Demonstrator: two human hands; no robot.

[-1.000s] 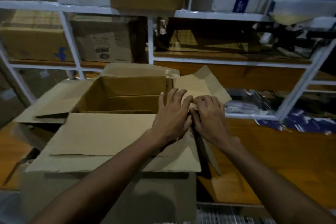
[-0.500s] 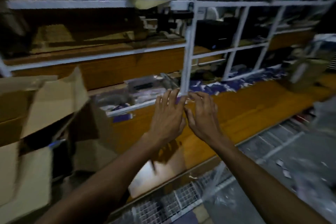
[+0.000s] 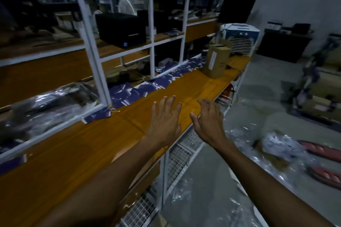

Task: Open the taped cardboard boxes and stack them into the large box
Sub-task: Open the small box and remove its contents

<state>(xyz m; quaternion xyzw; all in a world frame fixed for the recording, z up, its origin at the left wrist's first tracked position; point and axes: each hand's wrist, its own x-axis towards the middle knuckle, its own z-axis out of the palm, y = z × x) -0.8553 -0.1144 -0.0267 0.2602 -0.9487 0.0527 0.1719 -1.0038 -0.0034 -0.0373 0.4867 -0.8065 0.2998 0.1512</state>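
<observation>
Head view shows both of our arms stretched out over the wooden shelf top (image 3: 96,145), with nothing in either hand. Our left hand (image 3: 164,121) is spread flat with straight fingers; our right hand (image 3: 209,121) sits just beside it, fingers loosely bent and holding nothing. The two hands are side by side with a narrow gap between them, and we cannot tell whether either touches the wood

The task's next piece appears to be the small upright cardboard box (image 3: 216,61) at the far end of the same shelf top, well apart from our hands, with a pale strip running down its near face. It stands beside the white and blue air cooler (image 3: 239,39) and just past the scattered blue cards (image 3: 156,84) along the white rack frame (image 3: 96,64). The large box is not in sight

We judge that the step in hand is the reach for that box. To do it well, we step closer instead of overstretching, and take the box with one hand on each side, low enough that it does not tip. We lift it clear of the cards rather than dragging it through them, and mind the plastic wrap (image 3: 249,162) on the floor as we turn. Whether the strip is tape or a label, we cannot tell from here
</observation>
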